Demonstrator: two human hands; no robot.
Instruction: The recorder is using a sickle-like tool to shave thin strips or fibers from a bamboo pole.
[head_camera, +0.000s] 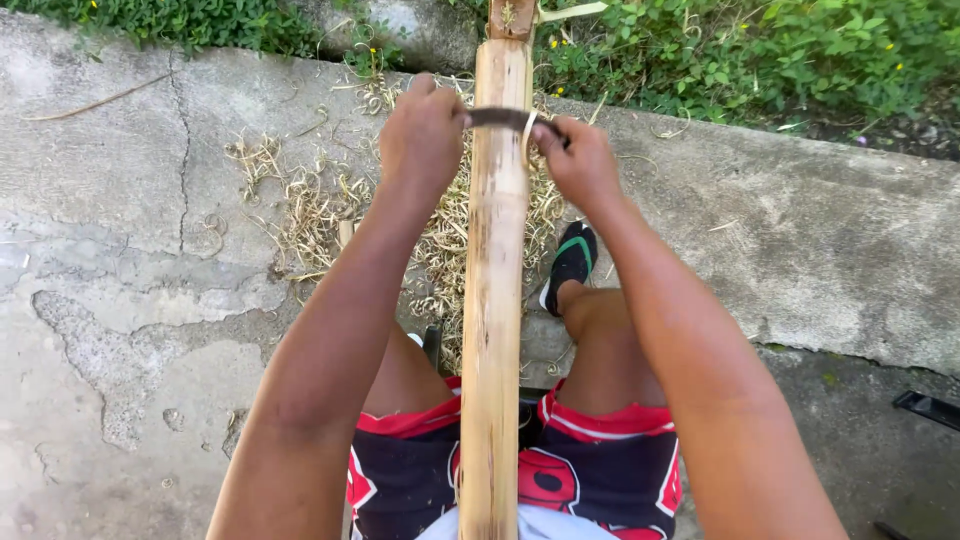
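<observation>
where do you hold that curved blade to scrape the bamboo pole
Grip the blade at both ends, one hand either side of the bamboo pole, as the left hand and right hand do. It lies crosswise over the pole, so only its ends stick out.

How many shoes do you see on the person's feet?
1. A black slip-on shoe with a green stripe sits on the cracked grey concrete floor, just right of the long pale bamboo pole. The other foot is hidden behind the pole and the left arm.
</observation>
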